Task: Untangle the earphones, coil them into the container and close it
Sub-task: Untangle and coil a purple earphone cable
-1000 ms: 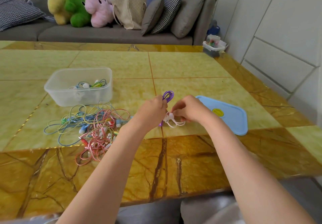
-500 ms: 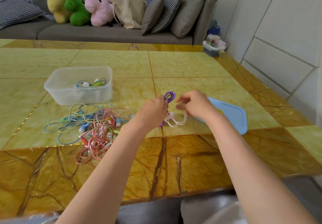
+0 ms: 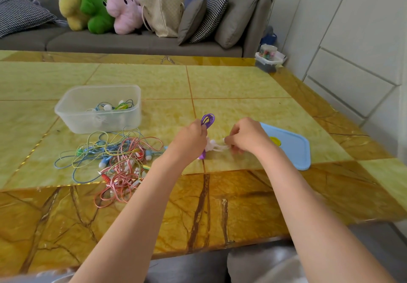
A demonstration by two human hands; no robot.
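My left hand [image 3: 191, 137] grips a coiled purple earphone cable [image 3: 208, 120], whose loops stick up above the fist. My right hand [image 3: 246, 136] pinches the white earbud end [image 3: 217, 146] of the same earphones, which stretches between the two hands just above the table. A tangle of pink, blue, yellow and green earphones [image 3: 114, 157] lies on the table to the left of my left hand. Behind it stands the clear plastic container [image 3: 79, 117], open, with some coiled earphones inside. Its blue lid [image 3: 295, 148] lies flat to the right of my right hand.
The yellow marble table [image 3: 231, 84] reaches back to a grey sofa [image 3: 132, 42] with plush toys, a bag and cushions. A small box with colourful items [image 3: 267, 59] stands off the table's far right corner. White cabinets [image 3: 352, 51] run along the right.
My right hand rose and moved right half a second ago, and has now come back down to the white end beside my left hand. The purple coil stays in my left hand.
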